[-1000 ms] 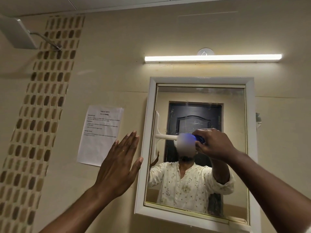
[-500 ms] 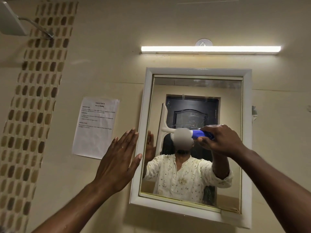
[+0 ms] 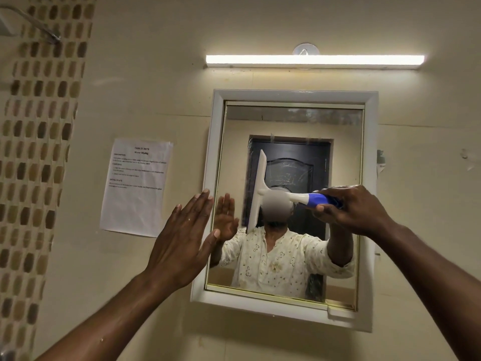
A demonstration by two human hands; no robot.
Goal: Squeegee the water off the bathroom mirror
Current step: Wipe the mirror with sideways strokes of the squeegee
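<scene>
A white-framed bathroom mirror hangs on the beige wall. My right hand grips the blue handle of a white squeegee. Its blade stands upright against the glass in the mirror's left-middle part. Streaks and smears show on the glass to the right of the blade. My left hand is flat with fingers together, its fingertips at the mirror's left frame edge, holding nothing. The mirror reflects a person in a pale patterned shirt and a dark door.
A lit tube light runs above the mirror. A printed paper sheet is stuck to the wall left of the mirror. A brown mosaic tile strip runs down the far left, with a shower arm at the top left corner.
The squeegee blade has slid rightward across the glass from the mirror's left edge toward the middle. My left hand stays by the frame. The view has shifted slightly.
</scene>
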